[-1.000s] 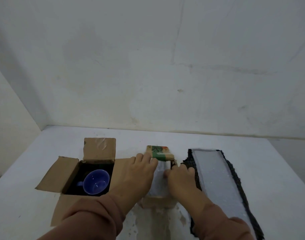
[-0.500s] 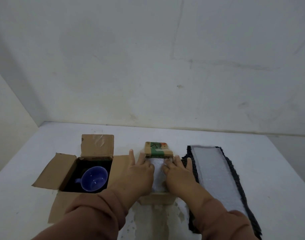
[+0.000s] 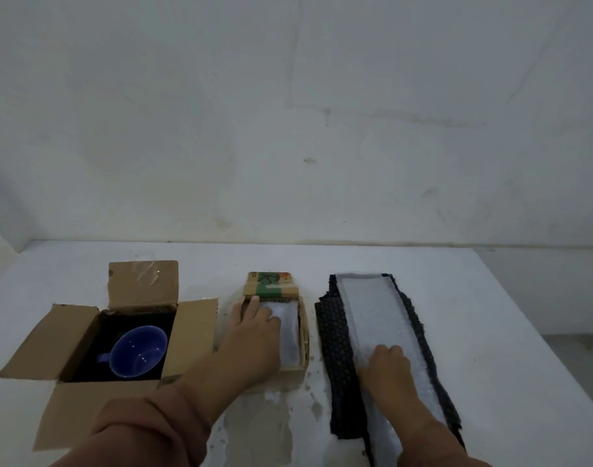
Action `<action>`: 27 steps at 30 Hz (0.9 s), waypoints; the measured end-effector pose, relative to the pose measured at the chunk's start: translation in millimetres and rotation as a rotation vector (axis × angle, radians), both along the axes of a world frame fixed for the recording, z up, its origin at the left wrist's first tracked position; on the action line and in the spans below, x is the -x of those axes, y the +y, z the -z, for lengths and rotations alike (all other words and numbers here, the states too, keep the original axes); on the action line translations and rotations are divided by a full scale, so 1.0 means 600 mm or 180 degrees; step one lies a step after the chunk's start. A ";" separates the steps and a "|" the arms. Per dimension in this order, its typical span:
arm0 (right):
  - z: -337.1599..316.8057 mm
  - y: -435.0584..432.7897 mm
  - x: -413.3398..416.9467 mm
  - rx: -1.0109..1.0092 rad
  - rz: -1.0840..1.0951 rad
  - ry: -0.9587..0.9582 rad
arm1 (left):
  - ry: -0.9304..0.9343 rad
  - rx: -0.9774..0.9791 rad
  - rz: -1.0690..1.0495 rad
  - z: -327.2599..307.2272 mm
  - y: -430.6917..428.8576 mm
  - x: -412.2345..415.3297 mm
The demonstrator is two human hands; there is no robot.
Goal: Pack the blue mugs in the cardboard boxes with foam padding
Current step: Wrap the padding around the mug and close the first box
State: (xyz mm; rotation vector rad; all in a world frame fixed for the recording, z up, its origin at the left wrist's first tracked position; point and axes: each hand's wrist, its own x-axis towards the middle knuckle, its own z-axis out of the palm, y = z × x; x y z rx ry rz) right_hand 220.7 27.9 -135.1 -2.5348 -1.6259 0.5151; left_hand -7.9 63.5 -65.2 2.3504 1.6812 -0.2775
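Observation:
A blue mug [image 3: 136, 352] lies on dark padding inside an open cardboard box [image 3: 69, 332] on the left. In the middle stands a smaller cardboard box [image 3: 271, 286] with white foam [image 3: 290, 328] filling its top. My left hand [image 3: 254, 335] lies flat on that foam, fingers reaching the box's far flap. To the right, a long white foam strip [image 3: 372, 308] rests on a dark dotted foam sheet [image 3: 332, 335]. My right hand [image 3: 389, 369] is flat on the white strip, fingers bent at its surface; whether it grips the strip is unclear.
Everything sits on a white table [image 3: 490, 332] that meets a white wall at the back. The table's right edge [image 3: 537, 335] lies beyond the foam strip. Worn, stained patches [image 3: 271, 419] mark the surface in front of the middle box.
My right hand left the middle box and moved right onto the long white foam strip. My left hand stayed on the foam in the middle box.

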 end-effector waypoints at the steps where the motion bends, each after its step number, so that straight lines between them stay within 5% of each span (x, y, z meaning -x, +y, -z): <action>1: 0.003 0.001 -0.003 -0.0028 -0.0025 -0.0014 | -0.0144 0.0015 -0.0032 -0.004 -0.003 -0.012; 8: -0.030 0.013 -0.019 -0.0668 0.0235 0.0529 | -0.1583 -0.0118 -0.0432 -0.001 -0.007 -0.066; 10: -0.070 0.018 -0.001 -0.1167 0.0078 0.0672 | -0.2185 0.0327 -0.0726 -0.013 -0.007 -0.077; 14: -0.144 0.016 0.083 -0.1738 -0.0871 0.0878 | -0.4174 0.2295 -0.1682 -0.054 -0.012 -0.095; 16: -0.159 0.017 0.116 -0.1669 -0.1276 0.1020 | -0.4857 0.2526 -0.2348 -0.067 -0.006 -0.090; 21: -0.193 0.029 0.116 -0.2079 -0.0809 0.1734 | -0.5040 0.1991 -0.2592 -0.089 0.015 -0.033; 24: -0.218 0.044 0.104 -0.1513 -0.0065 0.2622 | -0.5299 0.1873 -0.2469 -0.115 0.013 0.000; 27: -0.242 0.056 0.115 -0.1208 -0.0173 0.3359 | -0.5565 0.1854 -0.2371 -0.137 0.012 0.028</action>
